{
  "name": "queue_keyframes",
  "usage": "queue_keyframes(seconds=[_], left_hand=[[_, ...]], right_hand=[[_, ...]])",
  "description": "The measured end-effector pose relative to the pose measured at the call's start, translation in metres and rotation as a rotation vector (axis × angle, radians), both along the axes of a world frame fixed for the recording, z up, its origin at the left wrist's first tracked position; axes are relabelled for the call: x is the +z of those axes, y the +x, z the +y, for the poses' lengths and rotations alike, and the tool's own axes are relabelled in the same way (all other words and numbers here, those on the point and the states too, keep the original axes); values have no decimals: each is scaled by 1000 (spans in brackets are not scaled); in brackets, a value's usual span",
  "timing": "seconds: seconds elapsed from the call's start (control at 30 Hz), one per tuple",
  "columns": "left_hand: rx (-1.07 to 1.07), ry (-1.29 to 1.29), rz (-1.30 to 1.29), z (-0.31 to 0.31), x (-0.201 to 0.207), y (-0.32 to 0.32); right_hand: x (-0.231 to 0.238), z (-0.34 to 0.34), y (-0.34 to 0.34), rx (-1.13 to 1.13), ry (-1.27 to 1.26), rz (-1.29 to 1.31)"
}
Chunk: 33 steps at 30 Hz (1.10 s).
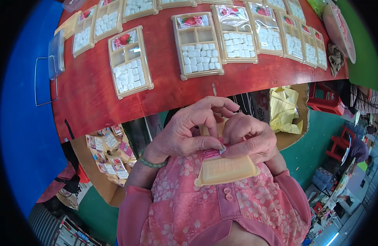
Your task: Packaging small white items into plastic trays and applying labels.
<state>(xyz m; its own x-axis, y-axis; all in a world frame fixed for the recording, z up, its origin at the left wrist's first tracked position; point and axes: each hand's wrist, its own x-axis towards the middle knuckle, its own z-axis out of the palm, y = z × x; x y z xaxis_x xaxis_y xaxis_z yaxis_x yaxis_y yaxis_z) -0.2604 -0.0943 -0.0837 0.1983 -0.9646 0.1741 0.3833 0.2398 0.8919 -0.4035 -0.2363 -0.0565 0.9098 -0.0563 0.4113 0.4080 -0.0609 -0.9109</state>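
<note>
A cream plastic tray leans against my pink flowered apron, its ribbed underside toward me. On it is a small pink label, its right corner lifted between my two thumbs. My left hand, with a green bead bracelet at the wrist, is pinched closed at that corner. Close beside it my right hand has its fingers curled, thumb and index at the same label edge. My hands cover the middle of the tray.
A red table bears several clear-lidded trays of white cubes, the nearest tray at left. Below stand a carton of small packs and another holding yellow paper. A pink-filled basin sits far right beside a crumpled cloth.
</note>
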Motion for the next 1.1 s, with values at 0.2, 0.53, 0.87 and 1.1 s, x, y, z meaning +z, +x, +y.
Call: queue_keyframes(seconds=[0.2,0.53,0.87,1.1], left_hand=[[-75,-2,223,-4,-8,-11],[-114,45,217,-10,-9,-16],[-268,119,192,-10,-21,-25],[10,291,208,16,-9,-7]], right_hand=[[-2,-2,3,-24,1,-119],[2,4,9,-18,-92,-192],[9,1,23,262,-14,-244],[0,7,16,-85,237,-90]])
